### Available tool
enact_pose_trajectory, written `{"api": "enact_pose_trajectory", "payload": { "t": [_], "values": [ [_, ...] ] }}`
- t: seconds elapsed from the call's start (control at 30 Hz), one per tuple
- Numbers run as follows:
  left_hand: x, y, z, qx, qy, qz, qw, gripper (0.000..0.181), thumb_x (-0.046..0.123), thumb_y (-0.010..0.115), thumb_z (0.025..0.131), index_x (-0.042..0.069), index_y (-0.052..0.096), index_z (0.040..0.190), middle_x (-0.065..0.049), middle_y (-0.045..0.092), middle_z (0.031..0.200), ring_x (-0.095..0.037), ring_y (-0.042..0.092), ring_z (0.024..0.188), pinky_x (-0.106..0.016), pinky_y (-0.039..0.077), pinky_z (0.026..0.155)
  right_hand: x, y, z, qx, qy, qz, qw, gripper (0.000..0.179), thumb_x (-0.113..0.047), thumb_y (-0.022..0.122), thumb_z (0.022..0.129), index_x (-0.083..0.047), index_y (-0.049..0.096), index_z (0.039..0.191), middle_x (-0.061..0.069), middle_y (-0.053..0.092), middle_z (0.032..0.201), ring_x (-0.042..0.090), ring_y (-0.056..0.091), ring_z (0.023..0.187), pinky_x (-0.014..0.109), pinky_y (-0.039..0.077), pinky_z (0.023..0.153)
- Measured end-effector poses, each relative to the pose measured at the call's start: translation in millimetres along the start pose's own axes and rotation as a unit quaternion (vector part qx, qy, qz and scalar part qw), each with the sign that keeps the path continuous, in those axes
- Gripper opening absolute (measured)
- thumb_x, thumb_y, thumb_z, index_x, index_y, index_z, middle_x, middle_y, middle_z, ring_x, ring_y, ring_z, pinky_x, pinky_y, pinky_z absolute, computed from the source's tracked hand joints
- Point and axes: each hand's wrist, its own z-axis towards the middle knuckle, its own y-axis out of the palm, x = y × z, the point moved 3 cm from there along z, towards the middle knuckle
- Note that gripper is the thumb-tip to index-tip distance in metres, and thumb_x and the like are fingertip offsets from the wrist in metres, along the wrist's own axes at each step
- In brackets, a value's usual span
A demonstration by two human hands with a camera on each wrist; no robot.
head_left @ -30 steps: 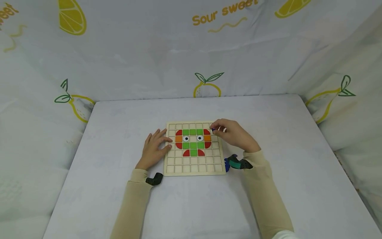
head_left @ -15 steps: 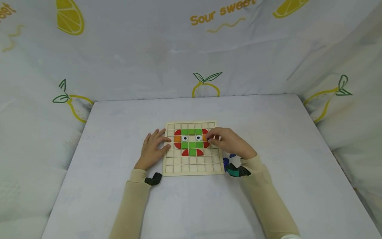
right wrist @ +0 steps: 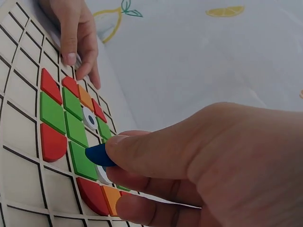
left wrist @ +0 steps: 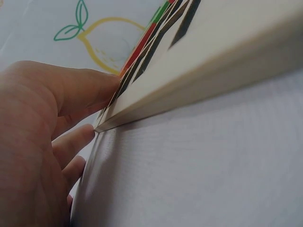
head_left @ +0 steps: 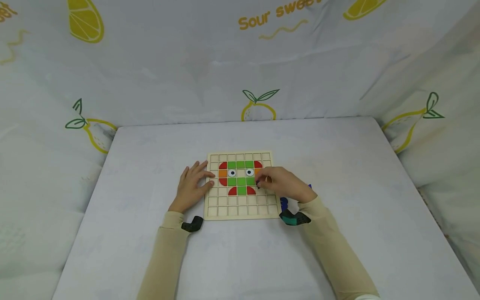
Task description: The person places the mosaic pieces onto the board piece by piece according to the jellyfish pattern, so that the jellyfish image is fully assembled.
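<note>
A wooden grid board (head_left: pixel 225 213) lies on the table, filled in its middle with green square tiles (head_left: pixel 241 190), red rounded tiles (head_left: pixel 223 182), orange tiles (head_left: pixel 223 173) and two white eye tiles (head_left: pixel 232 173). My right hand (head_left: pixel 283 182) pinches a blue tile (right wrist: pixel 98 155) with a curved edge between thumb and fingers, over the right part of the pattern. It covers some tiles there in the head view. My left hand (head_left: pixel 192 187) rests at the board's left edge, fingers spread, with thumb and index tip over the rim.
More blue tiles (head_left: pixel 283 203) lie on the table just right of the board, partly hidden by the right wrist. Another blue bit (head_left: pixel 310 186) shows beyond that wrist. A white lemon-print cloth (head_left: pixel 180 62) hangs behind the table (head_left: pixel 337 141).
My right hand has moved left and nearer to me, from the board's upper right edge onto the pattern's right side, still pinching the blue tile. The left hand stays in place.
</note>
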Motion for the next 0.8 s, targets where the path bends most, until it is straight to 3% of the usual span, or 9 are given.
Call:
{"api": "enact_pose_trajectory", "payload": {
  "t": [0.33, 0.8],
  "values": [
    [4.0, -2.8, -0.4, -0.004, -0.004, -0.008, 1.0, 0.02, 0.025, 0.067, 0.096, 0.018, 0.071, 0.115, -0.006, 0.039, 0.163, -0.029, 0.019, 0.158, -0.052, 0.0, 0.13, -2.9, 20.2, 6.6, -0.047, 0.0, -0.008, 0.9988, 0.014, -0.012, 0.063, 0.098, -0.014, 0.074, 0.105, -0.004, 0.07, 0.09, 0.013, 0.057, 0.076, 0.025, 0.05, 0.068],
    [2.9, -2.7, -1.0, -0.005, -0.004, -0.008, 0.9999, 0.02, 0.025, 0.066, 0.096, 0.018, 0.071, 0.115, -0.006, 0.039, 0.163, -0.029, 0.019, 0.158, -0.052, 0.0, 0.13, -10.0, 34.4, 7.3, -0.066, 0.001, -0.042, 0.9969, 0.011, -0.013, 0.068, 0.096, -0.012, 0.074, 0.105, -0.004, 0.065, 0.082, 0.012, 0.055, 0.072, 0.024, 0.047, 0.067]
  ]
}}
